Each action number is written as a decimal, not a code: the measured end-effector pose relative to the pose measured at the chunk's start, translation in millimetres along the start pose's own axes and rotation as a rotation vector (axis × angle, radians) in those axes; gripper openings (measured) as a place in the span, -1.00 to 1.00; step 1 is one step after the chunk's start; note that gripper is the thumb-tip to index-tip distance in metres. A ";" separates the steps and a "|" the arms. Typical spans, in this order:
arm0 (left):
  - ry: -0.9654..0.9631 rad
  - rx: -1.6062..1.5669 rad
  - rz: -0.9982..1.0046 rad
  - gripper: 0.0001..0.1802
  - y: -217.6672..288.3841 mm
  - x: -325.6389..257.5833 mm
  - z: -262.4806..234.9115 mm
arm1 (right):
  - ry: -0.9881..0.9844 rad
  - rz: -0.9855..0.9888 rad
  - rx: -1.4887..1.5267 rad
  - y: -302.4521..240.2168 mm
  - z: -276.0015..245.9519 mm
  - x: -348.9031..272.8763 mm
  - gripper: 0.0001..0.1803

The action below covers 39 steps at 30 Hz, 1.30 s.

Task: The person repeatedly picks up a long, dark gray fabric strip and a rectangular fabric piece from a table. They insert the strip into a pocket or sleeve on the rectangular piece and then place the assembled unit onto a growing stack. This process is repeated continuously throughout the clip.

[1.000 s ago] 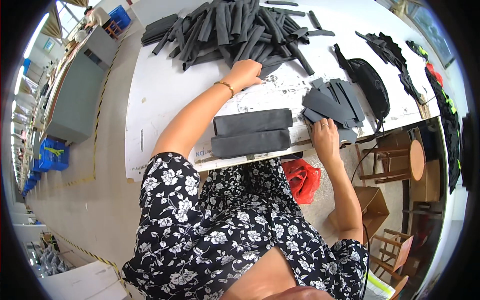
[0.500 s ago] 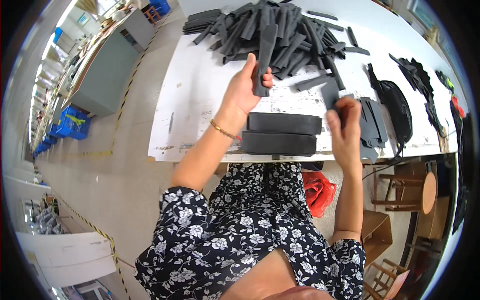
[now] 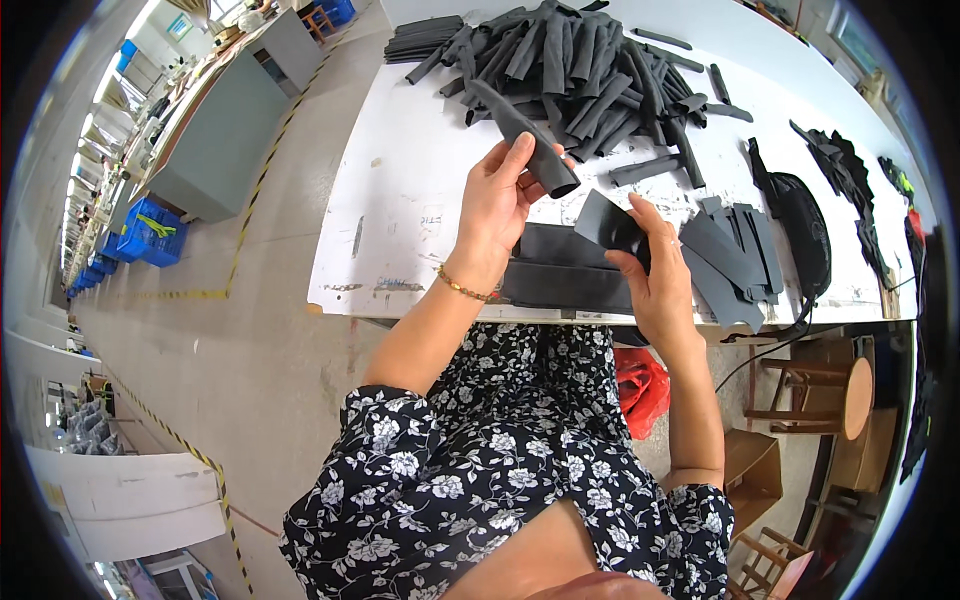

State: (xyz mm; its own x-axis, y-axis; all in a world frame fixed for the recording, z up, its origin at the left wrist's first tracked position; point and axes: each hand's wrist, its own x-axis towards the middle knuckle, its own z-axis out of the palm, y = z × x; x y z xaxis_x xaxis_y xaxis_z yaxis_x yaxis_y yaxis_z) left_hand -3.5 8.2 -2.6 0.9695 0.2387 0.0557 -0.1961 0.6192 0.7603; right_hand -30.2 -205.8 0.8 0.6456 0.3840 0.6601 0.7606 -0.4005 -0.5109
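Observation:
My left hand (image 3: 500,195) is closed around a dark grey fabric tube (image 3: 522,138), its open end tilted toward my right hand. In my right hand (image 3: 662,268), a thin dark grey sheet (image 3: 606,222) is bent between thumb and fingers, one corner pointing at the tube's mouth. The sheet and tube are close but apart. Below both hands, two dark folded strips (image 3: 565,285) lie side by side near the table's front edge, partly covered by the hands and sheet. Right of my right hand is a loose stack of flat grey sheets (image 3: 735,255).
A large heap of similar tubes (image 3: 590,80) covers the back of the white table (image 3: 370,200), beside a neat stack (image 3: 422,40). A black pouch (image 3: 798,232) lies at the right. Below the table are a red plastic bag (image 3: 640,388) and a wooden stool (image 3: 855,400).
The tube in my left hand has tipped, its near end swinging right. My right hand has brought the sheet leftward and down, away from the stack toward the tube, bending it.

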 end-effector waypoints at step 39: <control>-0.343 -0.241 0.043 -0.64 -42.2 -50.7 34.5 | 0.021 -0.230 -0.066 -9.1 27.5 9.9 -0.57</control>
State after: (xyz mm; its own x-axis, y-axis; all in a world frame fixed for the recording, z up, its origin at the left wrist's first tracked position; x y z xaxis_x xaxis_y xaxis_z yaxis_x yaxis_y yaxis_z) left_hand -39.3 -55.9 -15.3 0.9445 0.0299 0.3271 -0.2264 0.7809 0.5822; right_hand -28.8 -175.5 -3.2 0.4540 0.4540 0.7666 0.8808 -0.3587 -0.3091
